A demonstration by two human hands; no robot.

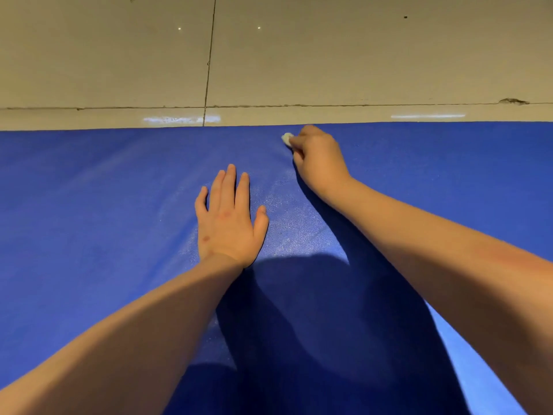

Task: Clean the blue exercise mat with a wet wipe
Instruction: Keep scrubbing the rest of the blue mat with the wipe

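Near the far edge of the blue exercise mat (104, 205), the right hand (318, 163) is reached forward on an extended arm, knuckles up, its fingers (296, 143) curled together and clamped on a small wadded white wet wipe (286, 138). Only a corner of the wipe shows past the fingertips; it sits on the mat surface just short of the mat's edge. The left hand (229, 218) lies flat on the mat nearer the person, palm down, fingers straight and slightly apart, thumb spread to the side, holding nothing. The two hands are apart, the left one below and to the left of the right. A paler, sheened patch of mat lies between and around the hands. Dark shadows of the arms and the person's body fall across the near middle of the mat. Beyond the mat's far edge lies a beige tiled floor (329, 55) with dark grout lines, a chipped joint at right, and light reflections close to the mat
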